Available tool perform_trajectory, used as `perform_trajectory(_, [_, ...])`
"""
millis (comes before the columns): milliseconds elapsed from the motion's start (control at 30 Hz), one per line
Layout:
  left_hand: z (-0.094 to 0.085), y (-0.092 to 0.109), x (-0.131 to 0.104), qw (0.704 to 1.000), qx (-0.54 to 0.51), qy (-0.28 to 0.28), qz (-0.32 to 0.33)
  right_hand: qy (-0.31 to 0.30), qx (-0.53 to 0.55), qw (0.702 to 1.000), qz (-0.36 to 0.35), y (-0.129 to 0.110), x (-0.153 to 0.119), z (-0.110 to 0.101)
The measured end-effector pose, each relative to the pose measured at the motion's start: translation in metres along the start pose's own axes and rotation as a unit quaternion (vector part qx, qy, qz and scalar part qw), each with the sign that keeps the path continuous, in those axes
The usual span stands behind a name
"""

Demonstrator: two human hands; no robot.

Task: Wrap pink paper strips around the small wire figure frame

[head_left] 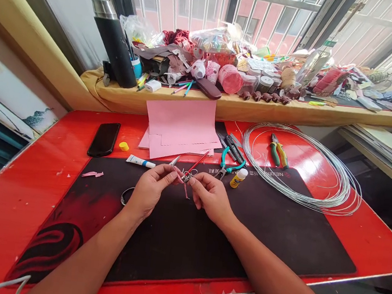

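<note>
Both hands meet over the upper middle of a black desk mat. Pinched between thumb and fingers of my left hand is a thin pink strip. My right hand pinches a small piece of bent silvery wire, which touches the strip. Just behind the hands lie a red pencil-like stick and a pointed metal tool. A white glue tube is beyond my left hand, and a small yellow bottle stands beyond my right.
Pink paper sheets, teal-handled pliers and a black cutter lie behind. A large wire coil and green-yellow pliers are right; a phone and dark ring are left. Clutter fills the windowsill.
</note>
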State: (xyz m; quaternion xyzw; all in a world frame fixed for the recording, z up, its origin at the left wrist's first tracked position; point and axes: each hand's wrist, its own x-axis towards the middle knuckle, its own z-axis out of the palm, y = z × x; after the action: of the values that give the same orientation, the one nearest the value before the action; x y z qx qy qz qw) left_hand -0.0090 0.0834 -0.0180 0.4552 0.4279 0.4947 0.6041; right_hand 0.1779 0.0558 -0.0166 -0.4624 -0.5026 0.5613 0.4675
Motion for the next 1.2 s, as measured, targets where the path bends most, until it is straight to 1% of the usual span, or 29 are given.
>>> perform_trajectory(167, [0.002,0.001,-0.002,1.000,0.013,0.002,0.027,-0.021,-0.001,1.000,0.000,-0.002,-0.001,0.000])
perform_trajectory(300, [0.002,0.004,-0.002,0.999,-0.004,-0.005,0.041,-0.079,-0.001,0.997,-0.003,-0.003,-0.004,0.000])
perform_trajectory(400, [0.000,0.008,0.000,0.999,-0.039,0.005,0.020,-0.102,0.005,0.995,-0.002,-0.006,-0.006,-0.001])
perform_trajectory(500, [-0.003,0.013,0.001,0.995,-0.095,0.010,-0.020,-0.085,0.004,0.996,0.002,-0.008,-0.006,-0.002])
perform_trajectory(633, [-0.005,0.018,0.000,0.988,-0.127,-0.040,-0.075,-0.027,0.003,1.000,0.013,-0.007,0.000,-0.004])
perform_trajectory(700, [-0.004,0.019,-0.002,0.985,-0.126,-0.067,-0.097,-0.017,0.014,1.000,0.019,-0.005,0.003,-0.004])
perform_trajectory(900, [-0.004,0.015,-0.006,0.974,-0.104,-0.135,-0.150,-0.051,0.050,0.997,0.032,-0.004,0.002,-0.003])
perform_trajectory(1100, [-0.004,0.012,-0.007,0.966,-0.090,-0.165,-0.177,-0.061,0.074,0.995,0.035,-0.007,0.000,-0.003])
perform_trajectory(1200, [-0.004,0.011,-0.008,0.965,-0.079,-0.170,-0.182,-0.062,0.083,0.994,0.039,-0.010,0.000,-0.002])
